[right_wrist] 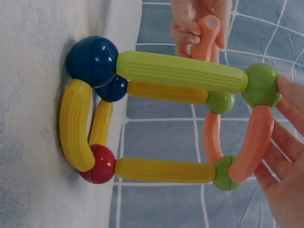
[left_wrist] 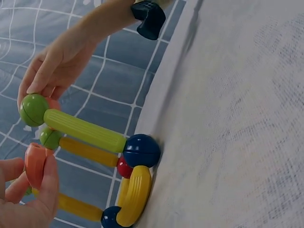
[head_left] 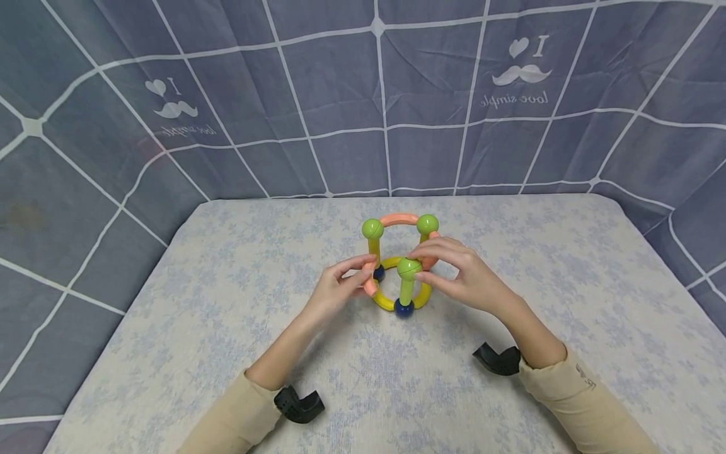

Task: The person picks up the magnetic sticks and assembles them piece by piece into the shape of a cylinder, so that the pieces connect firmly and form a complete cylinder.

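A frame of rods and balls stands on the table. Its base has yellow curved rods [right_wrist: 75, 126], blue balls [right_wrist: 92, 61] and a red ball [right_wrist: 98, 164]. Upright rods, one of them light green [right_wrist: 183, 71] and the others yellow, carry green balls on top. My left hand [head_left: 334, 287] pinches a loose-ended orange curved rod [left_wrist: 35, 164] at the left of the top ring, between two green balls. With thumb and fingers my right hand [head_left: 471, 277] holds the near green ball [head_left: 409, 269], beside another orange curved rod [right_wrist: 254, 142] joined to it.
A pale, blue-patterned cloth covers the table [head_left: 397, 391]. Behind and at the sides hangs a blue-grey curtain [head_left: 340, 82] with white grid lines. Black wrist mounts [head_left: 299, 405] sit at both cuffs.
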`<state>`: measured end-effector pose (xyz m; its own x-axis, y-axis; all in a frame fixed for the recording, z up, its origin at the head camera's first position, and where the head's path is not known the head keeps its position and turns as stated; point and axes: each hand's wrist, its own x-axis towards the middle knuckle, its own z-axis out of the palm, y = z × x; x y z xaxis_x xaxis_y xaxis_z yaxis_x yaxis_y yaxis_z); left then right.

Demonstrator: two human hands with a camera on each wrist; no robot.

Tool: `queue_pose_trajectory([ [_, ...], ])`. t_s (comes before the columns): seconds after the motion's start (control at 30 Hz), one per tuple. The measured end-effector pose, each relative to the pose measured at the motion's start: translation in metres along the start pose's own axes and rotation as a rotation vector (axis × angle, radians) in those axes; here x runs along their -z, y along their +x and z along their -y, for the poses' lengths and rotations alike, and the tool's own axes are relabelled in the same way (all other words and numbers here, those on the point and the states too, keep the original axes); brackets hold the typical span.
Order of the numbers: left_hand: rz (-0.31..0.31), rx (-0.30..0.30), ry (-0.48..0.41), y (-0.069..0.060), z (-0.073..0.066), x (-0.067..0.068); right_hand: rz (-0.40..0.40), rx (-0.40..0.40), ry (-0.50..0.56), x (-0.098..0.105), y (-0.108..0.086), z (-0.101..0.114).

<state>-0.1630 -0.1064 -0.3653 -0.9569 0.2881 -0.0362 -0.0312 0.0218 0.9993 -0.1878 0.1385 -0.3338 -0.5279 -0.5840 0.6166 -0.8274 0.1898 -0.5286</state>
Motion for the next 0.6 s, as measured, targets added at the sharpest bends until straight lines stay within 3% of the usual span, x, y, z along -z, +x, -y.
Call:
queue_pose_trajectory([
  [0.17, -0.021, 0.004, -0.112, -0.003, -0.007, -0.007, 0.0, -0.01, -0.007, 0.0, -0.001, 0.0],
  [0.37, -0.124, -0.007, -0.26, -0.008, -0.017, -0.018, -0.002, -0.009, -0.016, -0.001, -0.001, 0.0],
  [0.6, -0.219, -0.06, -0.385, -0.008, -0.023, -0.027, -0.005, -0.003, -0.008, -0.001, -0.001, 0.0],
])
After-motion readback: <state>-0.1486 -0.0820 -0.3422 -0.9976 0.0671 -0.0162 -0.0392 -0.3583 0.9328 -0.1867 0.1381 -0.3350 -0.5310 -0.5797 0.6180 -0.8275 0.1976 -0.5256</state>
